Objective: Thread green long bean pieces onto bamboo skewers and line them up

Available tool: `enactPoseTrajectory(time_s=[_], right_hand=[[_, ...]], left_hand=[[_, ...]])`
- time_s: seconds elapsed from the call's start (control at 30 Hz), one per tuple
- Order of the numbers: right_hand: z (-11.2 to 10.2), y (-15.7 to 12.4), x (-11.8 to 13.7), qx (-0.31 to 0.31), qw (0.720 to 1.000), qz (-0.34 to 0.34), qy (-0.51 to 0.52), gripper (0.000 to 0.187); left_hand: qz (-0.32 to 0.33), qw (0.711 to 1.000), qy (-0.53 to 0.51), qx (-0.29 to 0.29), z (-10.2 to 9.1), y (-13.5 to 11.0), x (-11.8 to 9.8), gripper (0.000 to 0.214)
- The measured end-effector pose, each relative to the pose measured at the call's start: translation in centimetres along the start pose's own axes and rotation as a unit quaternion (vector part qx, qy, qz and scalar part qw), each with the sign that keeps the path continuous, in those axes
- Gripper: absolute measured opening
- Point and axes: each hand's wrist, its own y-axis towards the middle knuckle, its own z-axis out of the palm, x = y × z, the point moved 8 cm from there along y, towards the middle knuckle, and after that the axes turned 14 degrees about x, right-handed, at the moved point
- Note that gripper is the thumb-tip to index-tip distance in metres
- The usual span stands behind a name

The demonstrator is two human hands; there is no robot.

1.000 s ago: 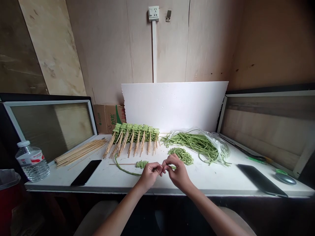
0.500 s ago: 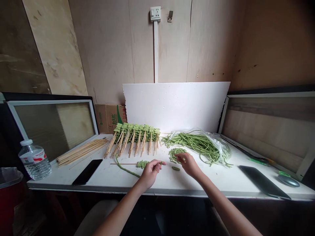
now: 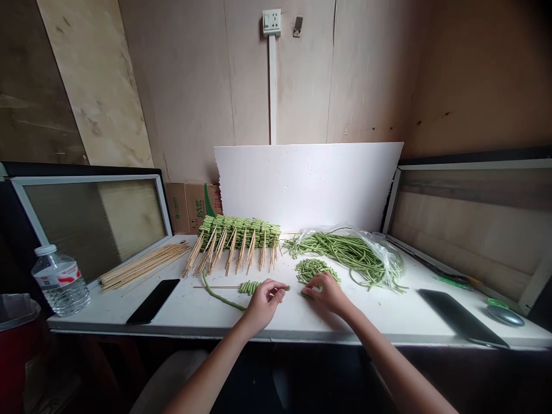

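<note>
My left hand (image 3: 264, 302) is closed around a long green bean (image 3: 222, 299). One part of the bean trails off to the left over the table, and its tip pokes out past my fingertips. Beside that hand lies a skewer (image 3: 224, 287) threaded with short bean pieces (image 3: 249, 287); its right end is hidden by the hand. My right hand (image 3: 325, 292) is low over the table, thumb and fingers closed on a short cut bean piece that they mostly cover. Just behind it sits a heap of cut bean pieces (image 3: 313, 268).
Stacked bean skewers (image 3: 241, 230) stand at the back, loose bamboo skewers (image 3: 144, 265) to their left. Long beans (image 3: 340, 250) spill from a plastic bag (image 3: 390, 261). A phone (image 3: 154, 302), a water bottle (image 3: 60, 282), a dark flat slab (image 3: 461, 318) and a mouse-like object (image 3: 505, 316) lie around.
My right hand has come down and nearer from the heap onto the single bean piece lying in front of it. My left hand stays nearly in place with the long bean.
</note>
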Motion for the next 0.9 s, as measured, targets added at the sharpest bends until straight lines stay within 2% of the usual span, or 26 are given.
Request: enactPoseTrajectory(time_s=[0.17, 0.3, 0.37, 0.47, 0.6, 0.77, 0.9], right_hand=[[-1.2, 0.6, 0.4, -0.011, 0.999, 0.004, 0.048, 0.049], [-2.1, 0.7, 2.5, 0.023, 0.987, -0.002, 0.158, 0.057], [-2.2, 0.4, 4.3, 0.057, 0.983, -0.024, 0.175, 0.053], [-1.7, -0.3, 7.1, 0.099, 0.984, -0.063, 0.135, 0.046], [-0.5, -0.8, 9.4, 0.085, 0.987, -0.112, 0.071, 0.029], [-0.3, -0.7, 9.7, 0.049, 0.987, -0.135, 0.070, 0.018], [-1.1, -0.8, 9.5, 0.048, 0.988, -0.125, 0.074, 0.016]], left_hand=[[0.002, 1.000, 0.012, 0.006, -0.1, -0.2, -0.6, 0.028], [-0.015, 1.000, -0.022, -0.005, -0.1, -0.3, -0.1, 0.028], [-0.029, 0.999, -0.036, -0.016, -0.2, -0.3, 0.3, 0.031], [-0.032, 0.999, -0.033, -0.022, -0.1, -0.4, 0.6, 0.033], [-0.033, 0.999, 0.002, -0.013, -0.1, -0.4, 0.0, 0.031], [-0.041, 0.995, 0.087, -0.009, -0.6, -0.6, -1.0, 0.024], [-0.069, 0.992, 0.103, 0.019, -0.4, -0.7, -0.9, 0.026]])
